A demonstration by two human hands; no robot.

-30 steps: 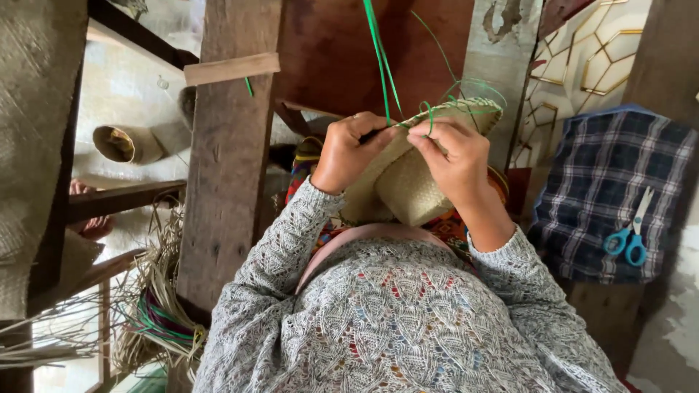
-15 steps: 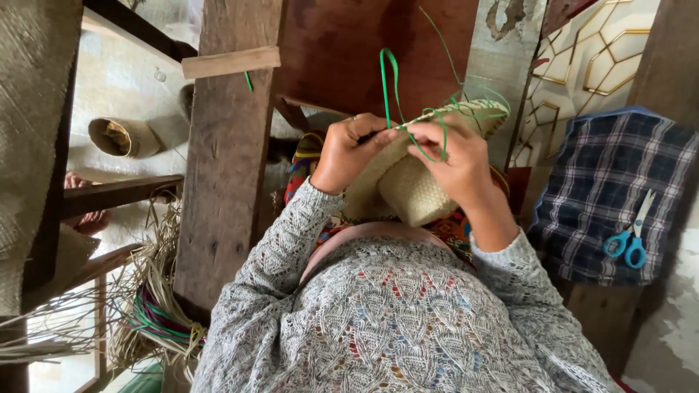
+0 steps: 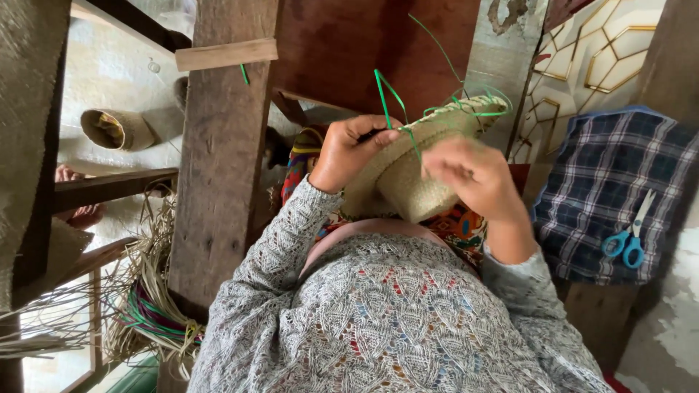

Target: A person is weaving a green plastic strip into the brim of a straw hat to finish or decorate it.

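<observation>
Two hands weaving a straw basket

The left hand point(image 3: 349, 149) pinches a green strand point(image 3: 387, 98) against the woven basket point(image 3: 411, 171) at centre; the right hand point(image 3: 473, 175), blurred, curls over its rim, grip unclear.

right hand point(image 3: 473, 178) blurred | scissors point(image 3: 626, 240) tips hidden | basket point(image 3: 408, 171) part-covered

No packages, labels, signs or screens show anywhere in this view.
</observation>
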